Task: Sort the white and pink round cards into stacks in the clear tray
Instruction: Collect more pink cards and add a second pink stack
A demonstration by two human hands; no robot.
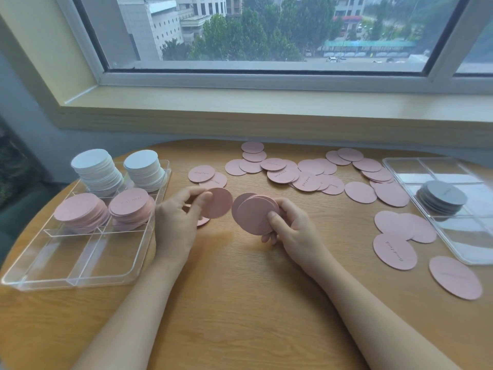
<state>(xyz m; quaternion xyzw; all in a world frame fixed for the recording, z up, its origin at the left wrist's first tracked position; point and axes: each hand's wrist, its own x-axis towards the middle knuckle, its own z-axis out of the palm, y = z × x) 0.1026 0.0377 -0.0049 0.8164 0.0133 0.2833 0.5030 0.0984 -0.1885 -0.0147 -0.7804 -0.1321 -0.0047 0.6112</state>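
Beneath the window, on the wooden worktop [240, 289], the left hand [176, 222] pinched one pink card [218, 202] beside the clear tray [80, 273], the right hand [293, 231] gripped a small pink stack [253, 214]; squaring edges before stacking seemed wise.

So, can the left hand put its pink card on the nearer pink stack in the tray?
Probably yes: the left hand holds a pink card beside the tray, and the nearer pink stack is uncovered.
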